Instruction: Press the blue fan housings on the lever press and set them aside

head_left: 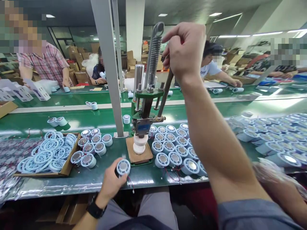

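Note:
My left hand (pixel 112 179) is closed around a light-blue round motor housing (pixel 123 167) with a silver centre; thin red wires hang below it, near the table's front edge. My right hand (pixel 184 48) is raised, its fingers wrapped round the top of the lever (pixel 167 91) of a green hand press (pixel 150 94). Under the press head (pixel 143 126), two white round blocks (pixel 139 148) sit one above the other on a brown board (pixel 130 152). No blue housing shows between them.
Blue housings (pixel 175 158) crowd right of the press, with a smaller group (pixel 88 160) to its left. A cardboard tray (pixel 69 164) holds blue rings (pixel 43 156). A grey post (pixel 107 64) rises behind. People work across the belt; a plastic-covered arm (pixel 280 185) is at right.

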Motion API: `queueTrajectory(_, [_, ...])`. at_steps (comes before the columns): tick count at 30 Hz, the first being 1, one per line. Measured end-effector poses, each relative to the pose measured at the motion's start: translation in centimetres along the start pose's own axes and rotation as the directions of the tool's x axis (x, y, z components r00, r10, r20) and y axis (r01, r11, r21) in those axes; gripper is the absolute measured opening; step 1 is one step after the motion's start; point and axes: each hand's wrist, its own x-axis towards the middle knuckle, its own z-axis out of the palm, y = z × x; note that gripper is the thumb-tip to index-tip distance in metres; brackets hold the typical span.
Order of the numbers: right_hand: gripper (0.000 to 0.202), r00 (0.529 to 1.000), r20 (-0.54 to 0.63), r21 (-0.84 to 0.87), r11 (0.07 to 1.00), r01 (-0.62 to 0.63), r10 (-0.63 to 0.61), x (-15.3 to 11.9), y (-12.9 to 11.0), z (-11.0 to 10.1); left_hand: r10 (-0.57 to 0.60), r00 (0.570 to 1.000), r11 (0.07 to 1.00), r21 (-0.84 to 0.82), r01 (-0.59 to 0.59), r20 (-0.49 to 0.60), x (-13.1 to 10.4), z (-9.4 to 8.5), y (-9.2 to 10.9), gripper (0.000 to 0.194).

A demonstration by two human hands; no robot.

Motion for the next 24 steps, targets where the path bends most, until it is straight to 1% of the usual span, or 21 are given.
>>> queueTrajectory(1, [0.032, 0.997, -0.075, -0.007, 1.000, 0.014, -0.015, -0.3, 0.2, 0.6, 0.015, 1.000, 1.000, -0.013, -0.015, -0.003, 1.3, -0.5, 0.6, 0.053])
queueTrajectory(2, [0.032, 0.992, -0.121, -0.008, 1.000, 0.020, -0.021, -0.5, 0.3, 0.9, 0.037, 0.999, 0.999, -0.026, -0.037, -0.004, 2.8, -1.0, 1.3, 0.053])
queueTrajectory(4, [0.032, 0.991, -0.136, -0.014, 1.000, -0.004, 0.002, -0.6, 0.4, 1.2, 0.087, 0.996, 0.995, -0.058, -0.087, 0.002, 5.7, -1.5, 2.5, 0.054])
queueTrajectory(5, [0.031, 0.992, -0.129, -0.015, 1.000, -0.015, 0.012, -0.5, 0.4, 1.1, 0.109, 0.994, 0.991, -0.079, -0.108, 0.013, 7.0, -1.4, 3.0, 0.054])
queueTrajectory(7, [0.031, 0.992, -0.127, 0.000, 1.000, -0.017, 0.016, -0.2, 0.6, 1.0, 0.139, 0.989, 0.982, -0.139, -0.130, 0.055, 9.0, -0.6, 3.6, 0.054])
queueTrajectory(10, [0.044, 0.989, -0.146, 0.046, 0.999, 0.030, -0.023, -0.1, 1.0, 1.0, 0.175, 0.974, 0.959, -0.249, -0.135, 0.144, 10.5, 1.1, 4.0, 0.054])
queueTrajectory(11, [0.045, 0.988, -0.150, 0.061, 0.997, 0.049, -0.039, -0.2, 1.2, 1.1, 0.191, 0.964, 0.948, -0.289, -0.132, 0.186, 10.8, 1.6, 4.1, 0.055])
queueTrajectory(14, [0.035, 0.980, -0.184, 0.086, 0.992, 0.088, -0.071, -0.5, 1.6, 1.7, 0.239, 0.917, 0.913, -0.394, -0.100, 0.319, 11.4, 2.8, 4.3, 0.055])
queueTrajectory(17, [0.032, 0.979, -0.196, 0.087, 0.993, 0.078, -0.060, 0.0, 1.6, 2.1, 0.255, 0.886, 0.897, -0.436, -0.067, 0.388, 11.9, 3.1, 4.0, 0.056])
queueTrajectory(19, [0.030, 0.986, -0.165, 0.084, 0.996, 0.026, -0.011, 0.4, 0.9, 1.4, 0.254, 0.877, 0.900, -0.432, -0.060, 0.408, 11.9, 3.0, 3.6, 0.058])
queueTrajectory(20, [0.028, 0.990, -0.136, 0.086, 0.996, -0.009, 0.020, 0.2, 0.2, 0.5, 0.261, 0.874, 0.900, -0.431, -0.066, 0.411, 11.8, 2.9, 3.5, 0.061])
queueTrajectory(21, [0.028, 0.994, -0.101, 0.092, 0.995, -0.028, 0.037, -0.5, -0.6, -0.7, 0.276, 0.871, 0.896, -0.437, -0.080, 0.407, 11.6, 2.9, 3.3, 0.066])
queueTrajectory(22, [0.028, 0.997, -0.065, 0.096, 0.995, -0.024, 0.031, -2.0, -1.5, -2.1, 0.294, 0.871, 0.890, -0.445, -0.099, 0.394, 11.3, 2.9, 3.2, 0.071])
queueTrajectory(23, [0.028, 0.999, -0.048, 0.095, 0.995, 0.000, 0.005, -4.4, -2.5, -3.6, 0.312, 0.873, 0.883, -0.453, -0.122, 0.374, 11.0, 3.0, 3.0, 0.075])
queueTrajectory(24, [0.028, 0.999, -0.039, 0.092, 0.995, 0.041, -0.037, -7.8, -3.4, -4.9, 0.327, 0.877, 0.878, -0.456, -0.144, 0.352, 10.6, 3.1, 2.8, 0.078])
